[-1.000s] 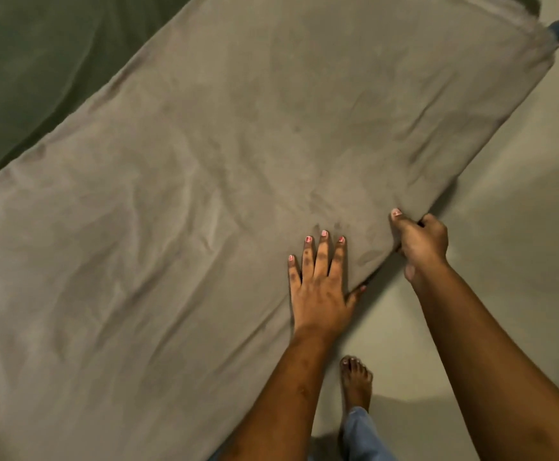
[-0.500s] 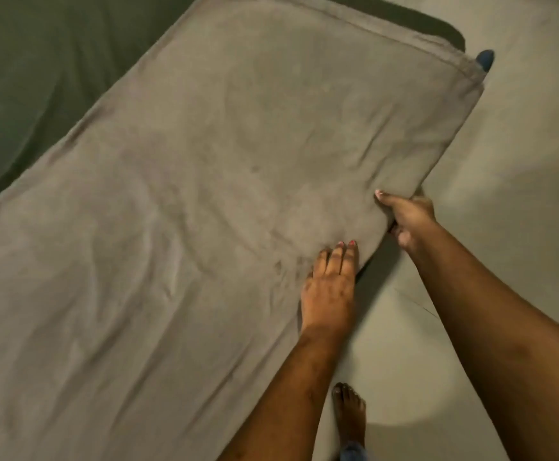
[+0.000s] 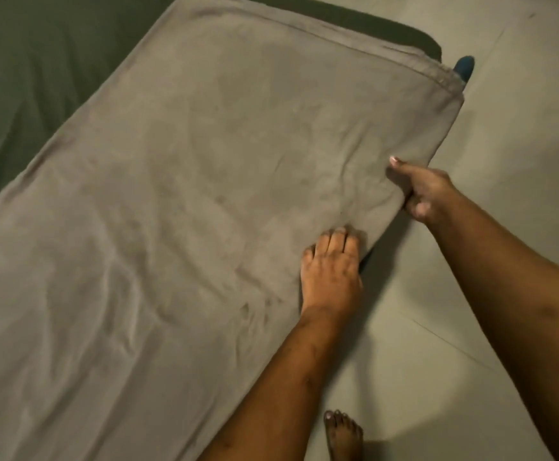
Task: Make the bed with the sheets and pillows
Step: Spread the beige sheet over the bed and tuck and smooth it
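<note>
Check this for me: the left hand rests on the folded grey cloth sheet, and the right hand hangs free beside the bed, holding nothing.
Wrong about the right hand: the head view shows it gripping the edge of the folded grey cloth sheet, not hanging free. The rest stands: the left hand does rest on the sheet.

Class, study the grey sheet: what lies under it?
A dark green bed cover shows beyond the grey sheet and at the far corner. How far it runs beneath is covered. The right hand grips the sheet's edge, its fingers hidden underneath; the left hand rests on top.
</note>
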The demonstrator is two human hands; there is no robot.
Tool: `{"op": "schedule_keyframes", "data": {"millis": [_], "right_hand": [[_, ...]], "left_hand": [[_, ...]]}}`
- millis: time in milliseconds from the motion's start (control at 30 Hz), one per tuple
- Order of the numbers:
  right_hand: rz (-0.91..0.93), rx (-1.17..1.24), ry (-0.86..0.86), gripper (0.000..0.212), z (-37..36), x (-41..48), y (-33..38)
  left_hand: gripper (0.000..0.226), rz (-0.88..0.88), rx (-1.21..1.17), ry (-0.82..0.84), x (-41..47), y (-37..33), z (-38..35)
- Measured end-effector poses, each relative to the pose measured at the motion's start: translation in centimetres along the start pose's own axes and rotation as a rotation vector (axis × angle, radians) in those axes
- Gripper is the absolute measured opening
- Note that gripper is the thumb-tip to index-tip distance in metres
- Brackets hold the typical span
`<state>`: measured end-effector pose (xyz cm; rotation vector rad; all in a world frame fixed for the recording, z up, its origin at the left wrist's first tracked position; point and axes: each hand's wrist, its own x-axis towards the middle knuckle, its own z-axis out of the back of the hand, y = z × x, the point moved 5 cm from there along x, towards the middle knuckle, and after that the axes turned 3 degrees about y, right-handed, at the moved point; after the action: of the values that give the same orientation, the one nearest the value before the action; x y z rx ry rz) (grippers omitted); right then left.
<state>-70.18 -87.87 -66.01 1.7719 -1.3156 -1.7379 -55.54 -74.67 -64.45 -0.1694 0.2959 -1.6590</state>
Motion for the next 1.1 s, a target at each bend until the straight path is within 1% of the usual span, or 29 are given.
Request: {"op": "schedule_keyframes", "data": {"millis": [33,67,133,167,200,267,333,433,500,567,633,733,800,833,867,900,933,967,1000,1033,1067,1100], "right_hand": [[0.032,-0.034,-0.023,0.070,0.3,1.3,0.9],[0.067,-0.079,-0.047,0.064,0.8,2.1,1.6],[0.093,-0.187,-0.101,0.039,1.8,3.3,2.1],[0.093,-0.220,-0.125,0.030,2.2,3.5,2.0],[0.090,-0.215,-0.128,0.023,2.3,3.5,1.7],[0.072,-0.165,-0.119,0.017,2.4,4.1,1.2],[0.048,-0.098,-0.086,0.017,2.2,4.9,1.6],[0.080,-0.078,-0.040,0.031,2.1,6.7,4.5],[0.134,-0.143,-0.034,0.021,2.3,7.3,6.6],[0.186,-0.228,-0.080,0.017,2.8,7.6,7.4],[0.193,-0.260,-0.146,0.013,3.6,7.9,6.6],[0.151,-0.264,-0.261,0.020,4.3,8.6,5.4],[0.191,-0.280,-0.356,0.033,4.1,8.8,5.9],[0.238,-0.372,-0.436,0.043,4.0,8.5,6.5],[0.296,-0.527,-0.500,0.053,3.4,7.8,7.2],[0.389,-0.708,-0.515,0.060,2.2,6.7,7.7],[0.512,-0.881,-0.468,0.063,0.8,5.7,7.8],[0.636,-1.039,-0.359,0.063,-1.0,4.9,7.4],[0.730,-1.194,-0.203,0.061,-2.5,4.6,6.4],[0.762,-1.350,-0.050,0.059,-3.5,4.4,4.9],[0.745,-1.486,0.049,0.058,-3.6,4.7,3.5],[0.718,-1.578,0.072,0.058,-3.1,5.1,2.4]], "left_hand": [[0.052,-0.001,-0.014,0.012,0.8,-0.4,0.1],[0.057,-0.005,-0.038,0.047,1.6,-0.9,0.1],[0.069,0.004,-0.087,0.181,3.1,-1.6,-0.4],[0.074,0.005,-0.089,0.220,3.7,-1.9,-0.5],[0.076,0.000,-0.068,0.238,4.2,-2.2,-0.5],[0.079,-0.010,-0.041,0.273,5.1,-2.6,-0.7],[0.082,-0.016,-0.032,0.309,6.0,-2.7,-0.8],[0.083,-0.045,-0.047,0.334,7.6,-2.9,-1.0],[0.085,-0.062,-0.056,0.329,8.6,-3.1,-1.1],[0.087,-0.074,-0.075,0.337,9.4,-3.6,-1.3],[0.086,-0.089,-0.083,0.362,9.7,-4.1,-1.5],[0.082,-0.136,-0.072,0.385,10.0,-4.3,-1.5],[0.074,-0.159,-0.088,0.369,10.3,-3.9,-1.6],[0.070,-0.167,-0.102,0.355,10.5,-3.7,-1.7],[0.067,-0.174,-0.127,0.339,10.7,-3.5,-1.7],[0.064,-0.178,-0.170,0.321,10.8,-3.4,-1.8],[0.061,-0.176,-0.240,0.296,11.0,-3.4,-1.8],[0.056,-0.161,-0.345,0.268,11.2,-3.3,-1.6],[0.050,-0.131,-0.480,0.240,11.4,-3.0,-1.2],[0.042,-0.090,-0.630,0.208,11.5,-2.5,-0.9],[0.034,-0.043,-0.774,0.155,11.5,-1.8,-0.6],[0.029,0.015,-0.904,0.077,11.1,-0.9,-0.1]]}}
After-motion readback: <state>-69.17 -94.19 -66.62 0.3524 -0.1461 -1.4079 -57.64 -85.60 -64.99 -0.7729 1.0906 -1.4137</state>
